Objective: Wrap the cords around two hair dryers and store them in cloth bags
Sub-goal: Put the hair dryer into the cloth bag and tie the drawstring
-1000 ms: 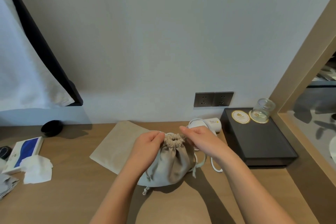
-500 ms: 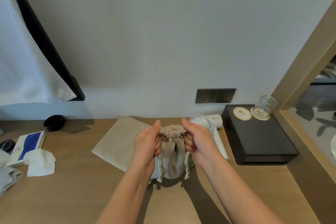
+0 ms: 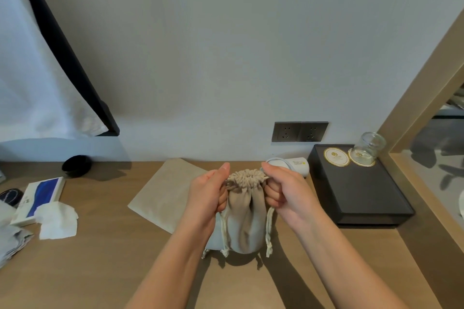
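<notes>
cinching bag [image 3: 244, 218] | left hand [image 3: 209, 195] and right hand [image 3: 288, 193] each pinch drawstrings [image 3: 269, 231] at gathered neck | soft cloth, hidden load likely stiff, weighty | hold below neck

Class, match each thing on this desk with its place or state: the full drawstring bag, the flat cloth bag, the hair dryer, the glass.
Column one:
1. full drawstring bag
2. flat cloth bag
3. hair dryer
4. glass

Column two:
a. on the black box
b. mouth gathered shut
c. white, near the wall
d. lying flat

Pairs: 1-b, 2-d, 3-c, 4-a.
</notes>
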The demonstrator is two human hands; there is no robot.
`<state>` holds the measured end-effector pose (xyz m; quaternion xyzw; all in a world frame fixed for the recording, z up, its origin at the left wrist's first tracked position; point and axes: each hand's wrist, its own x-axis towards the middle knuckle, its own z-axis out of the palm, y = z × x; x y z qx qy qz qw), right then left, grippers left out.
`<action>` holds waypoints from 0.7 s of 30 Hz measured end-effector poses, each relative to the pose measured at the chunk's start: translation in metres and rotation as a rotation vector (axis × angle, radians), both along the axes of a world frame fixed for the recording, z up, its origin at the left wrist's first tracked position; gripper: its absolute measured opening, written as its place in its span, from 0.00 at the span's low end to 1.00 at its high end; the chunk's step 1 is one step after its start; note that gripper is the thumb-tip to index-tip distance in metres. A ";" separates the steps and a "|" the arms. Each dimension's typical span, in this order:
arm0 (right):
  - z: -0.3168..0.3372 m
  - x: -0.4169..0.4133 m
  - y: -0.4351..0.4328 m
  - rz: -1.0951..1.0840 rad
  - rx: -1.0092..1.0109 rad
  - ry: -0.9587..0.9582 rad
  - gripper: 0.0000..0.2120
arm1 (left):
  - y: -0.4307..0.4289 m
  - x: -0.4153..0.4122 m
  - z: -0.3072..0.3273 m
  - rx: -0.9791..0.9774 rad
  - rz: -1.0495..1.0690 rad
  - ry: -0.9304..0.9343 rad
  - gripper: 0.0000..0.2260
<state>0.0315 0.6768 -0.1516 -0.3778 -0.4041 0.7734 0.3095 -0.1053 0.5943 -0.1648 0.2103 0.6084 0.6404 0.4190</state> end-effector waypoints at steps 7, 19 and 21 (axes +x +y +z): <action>-0.008 0.013 -0.004 0.016 0.048 -0.136 0.15 | -0.003 0.016 -0.009 -0.050 0.031 0.274 0.20; -0.005 0.023 -0.017 0.066 0.378 -0.284 0.19 | -0.019 0.020 -0.006 0.030 -0.063 0.488 0.21; -0.012 0.023 -0.019 0.032 0.358 -0.235 0.14 | -0.020 0.020 -0.010 0.067 -0.020 0.398 0.21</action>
